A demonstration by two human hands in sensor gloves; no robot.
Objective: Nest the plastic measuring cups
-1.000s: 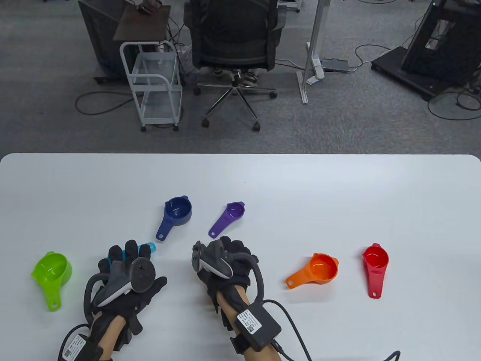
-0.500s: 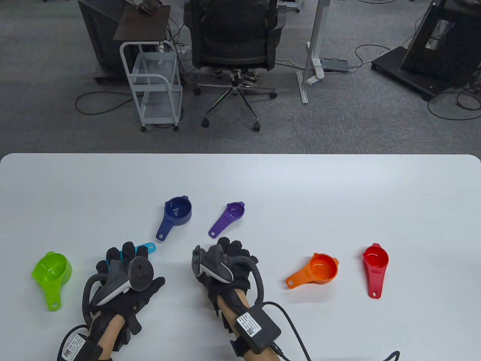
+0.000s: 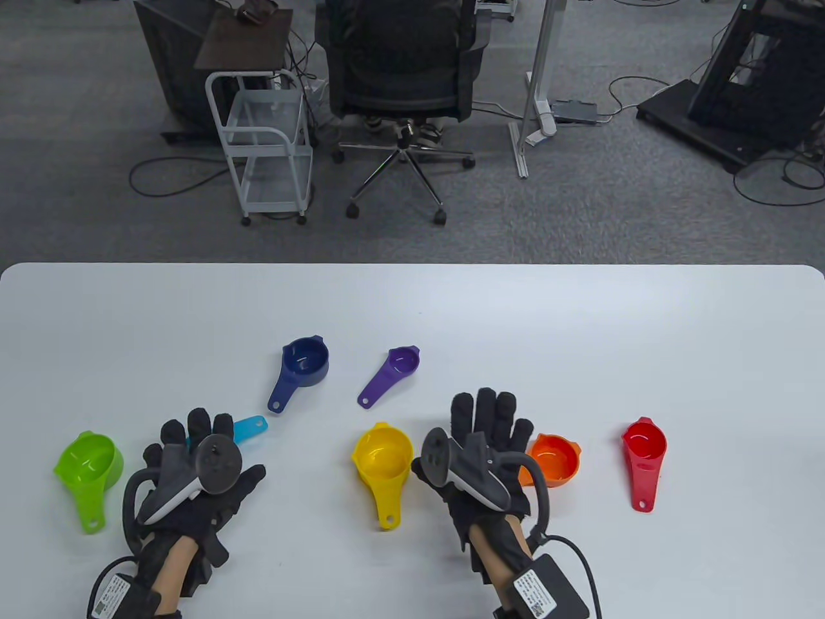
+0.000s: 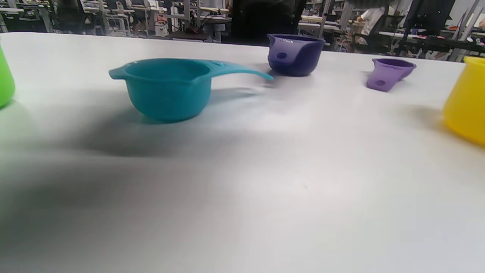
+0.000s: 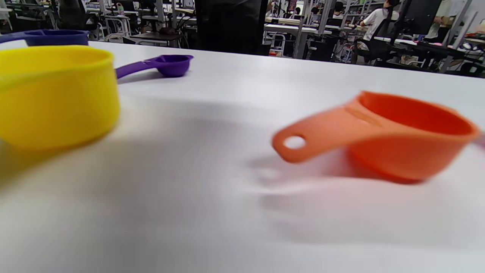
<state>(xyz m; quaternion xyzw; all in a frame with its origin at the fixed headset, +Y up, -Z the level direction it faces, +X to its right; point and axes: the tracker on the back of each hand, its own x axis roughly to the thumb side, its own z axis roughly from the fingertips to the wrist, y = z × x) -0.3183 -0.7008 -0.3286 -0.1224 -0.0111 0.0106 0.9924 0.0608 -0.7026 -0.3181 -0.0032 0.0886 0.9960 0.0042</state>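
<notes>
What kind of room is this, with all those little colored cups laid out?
Probably an office-style lab or workshop. A white work table stands on grey carpet, with an office chair and a wheeled cart behind it, cables trailing on the floor, and rows of desks in the wrist views' background.

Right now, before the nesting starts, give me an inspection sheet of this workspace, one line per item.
Surface: white table, seven cups spread on it.
Job's things: green cup, teal cup, navy cup, purple cup, yellow cup, orange cup and red cup, all upright, none nested.
Clutter: nothing seen.
Grippers: left hand flat beside the teal cup, holding nothing; right hand open between the yellow and orange cups, holding nothing.
Cables: glove cable loops by the right wrist; floor cables beyond the table.
Surroundings: office chair, white cart.
</notes>
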